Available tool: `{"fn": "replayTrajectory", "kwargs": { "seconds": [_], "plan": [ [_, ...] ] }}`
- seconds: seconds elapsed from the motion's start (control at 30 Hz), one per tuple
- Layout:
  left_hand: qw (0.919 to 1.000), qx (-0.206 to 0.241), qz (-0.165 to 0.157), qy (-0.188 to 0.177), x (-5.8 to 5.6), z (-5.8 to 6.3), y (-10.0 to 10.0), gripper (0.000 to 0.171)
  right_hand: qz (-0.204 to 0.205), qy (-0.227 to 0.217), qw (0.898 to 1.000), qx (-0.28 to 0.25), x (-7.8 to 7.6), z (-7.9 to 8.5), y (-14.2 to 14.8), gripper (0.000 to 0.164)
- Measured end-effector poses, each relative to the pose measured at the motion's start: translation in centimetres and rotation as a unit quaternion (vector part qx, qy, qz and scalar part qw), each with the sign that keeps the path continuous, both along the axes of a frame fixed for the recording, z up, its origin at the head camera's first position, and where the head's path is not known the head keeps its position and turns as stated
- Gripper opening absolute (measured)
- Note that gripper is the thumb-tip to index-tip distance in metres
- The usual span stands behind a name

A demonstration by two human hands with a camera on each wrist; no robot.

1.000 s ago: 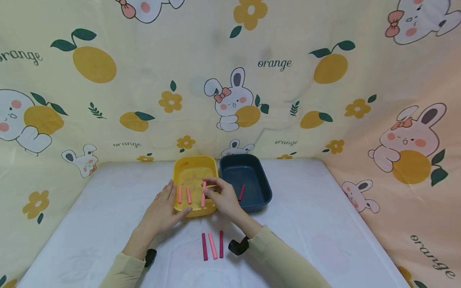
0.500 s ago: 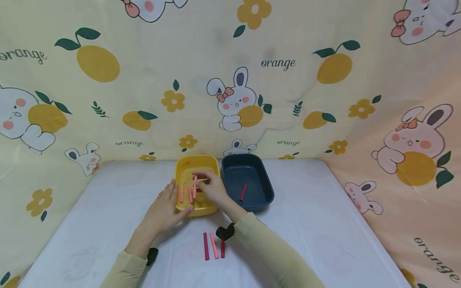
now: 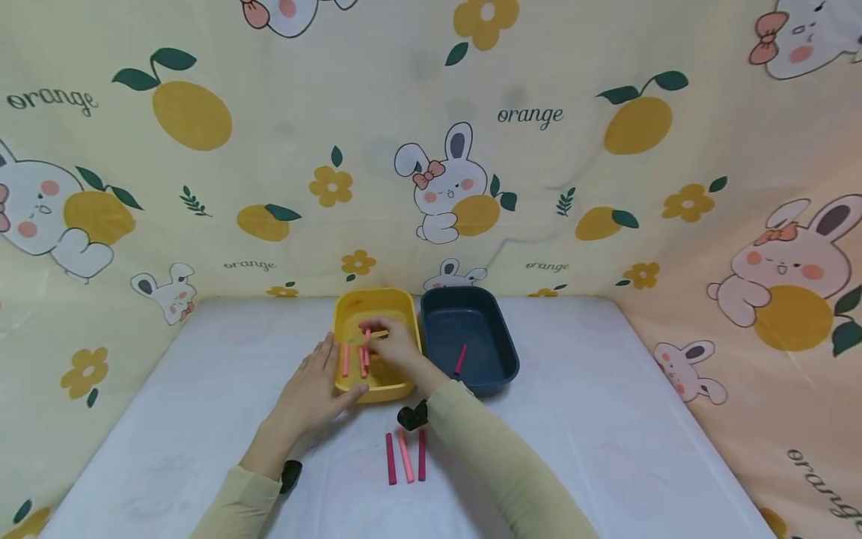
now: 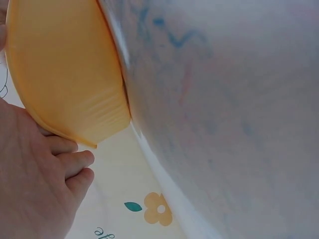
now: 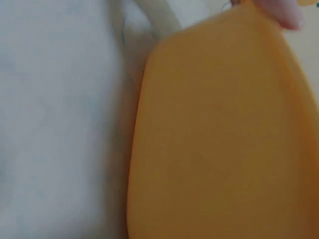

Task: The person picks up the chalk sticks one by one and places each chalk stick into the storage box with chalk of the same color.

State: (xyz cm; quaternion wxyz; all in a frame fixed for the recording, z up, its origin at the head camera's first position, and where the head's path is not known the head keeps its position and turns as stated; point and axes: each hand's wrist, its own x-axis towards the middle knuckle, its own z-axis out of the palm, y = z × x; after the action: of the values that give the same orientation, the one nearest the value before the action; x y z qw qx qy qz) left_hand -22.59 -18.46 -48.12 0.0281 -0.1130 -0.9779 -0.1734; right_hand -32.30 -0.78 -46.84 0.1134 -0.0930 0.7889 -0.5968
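In the head view my right hand (image 3: 399,349) pinches a pink crayon-like stick (image 3: 367,336) over the yellow box (image 3: 380,394). Its lower end is close to a pink stick (image 3: 361,362) in the box; whether they touch, I cannot tell. Another pink stick (image 3: 346,360) lies to their left. My left hand (image 3: 306,389) rests along the box's left rim, fingers extended and thumb at the near edge. From the left wrist, those fingers (image 4: 75,162) lie against the rim outside. The right wrist view has mostly the yellow box wall (image 5: 219,129); the held stick is hidden there.
A dark blue box (image 3: 465,323) stands right beside the yellow one, holding a dark pink stick (image 3: 461,359). On the white table (image 3: 572,434) in front lie a dark pink stick (image 3: 390,459), a lighter pink stick (image 3: 406,456) and another dark one (image 3: 422,455). A patterned cloth (image 3: 525,165) rises behind.
My right hand has carried the pink stick leftward inside the yellow box, up to the middle stick. My left hand has stayed on the rim. The head view has shifted slightly.
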Motion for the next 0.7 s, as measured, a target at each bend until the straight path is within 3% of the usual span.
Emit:
{"fn": "replayTrajectory", "kwargs": {
  "seconds": [0.2, 0.37, 0.7],
  "plan": [
    [1.0000, -0.001, 0.001, -0.003, 0.0, 0.1, 0.0, 0.107, 0.055, 0.045, 0.993, 0.092, -0.8, 0.1, 0.4, 0.035],
    [1.0000, -0.003, 0.004, -0.004, 0.0, 0.1, 0.1, 0.108, 0.071, 0.059, 0.985, 0.148, -1.2, -0.2, 0.4, 0.036],
    [0.9999, -0.004, 0.007, -0.007, 0.0, 0.2, 0.1, 0.109, 0.096, 0.031, 0.981, 0.165, -1.1, -0.5, 0.2, 0.046]
  ]
}}
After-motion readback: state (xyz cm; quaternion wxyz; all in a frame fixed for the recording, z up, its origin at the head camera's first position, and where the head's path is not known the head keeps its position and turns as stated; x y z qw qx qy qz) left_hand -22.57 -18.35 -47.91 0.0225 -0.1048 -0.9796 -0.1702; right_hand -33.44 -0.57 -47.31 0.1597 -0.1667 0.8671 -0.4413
